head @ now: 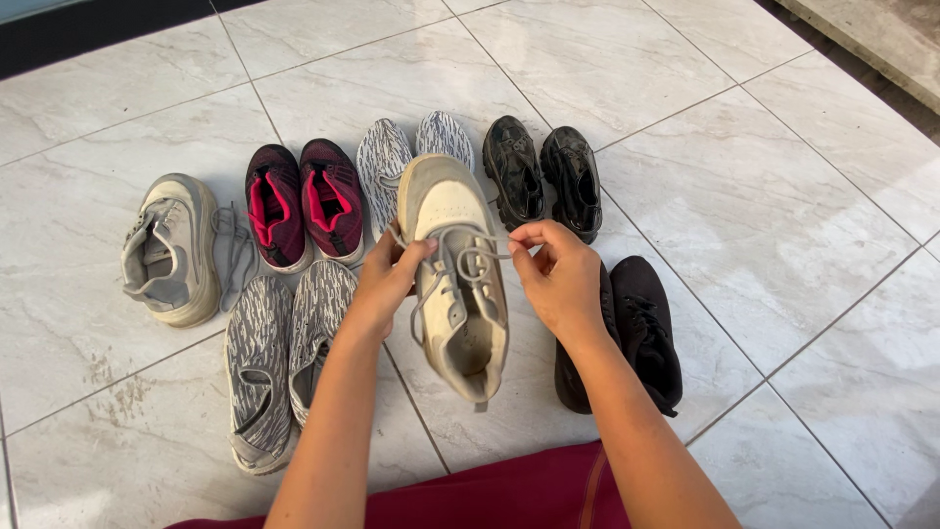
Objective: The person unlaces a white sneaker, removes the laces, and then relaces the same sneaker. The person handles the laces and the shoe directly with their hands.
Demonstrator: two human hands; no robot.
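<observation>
Beige sneaker [455, 284] raised, left hand [387, 279], right hand [558, 279] pinching its laces [470, 257]

1. On your far left a lone beige sneaker [171, 250] lies on the floor [783, 196], its grey laces trailing off to the right.
2. Just beside it you have a pair of maroon sneakers with pink linings [304, 204], toes pointing away from you.
3. Nearer you, below that pair, sit two grey patterned knit shoes [284, 362], side by side and touching.
4. A second grey patterned pair [382, 162] stands in the back row, partly hidden.
5. To its right you see a glossy black pair [544, 176].
6. A matte black pair [641, 328] lies nearer, right of centre.
7. Floor: pale marbled tiles, dark grout lines.
</observation>
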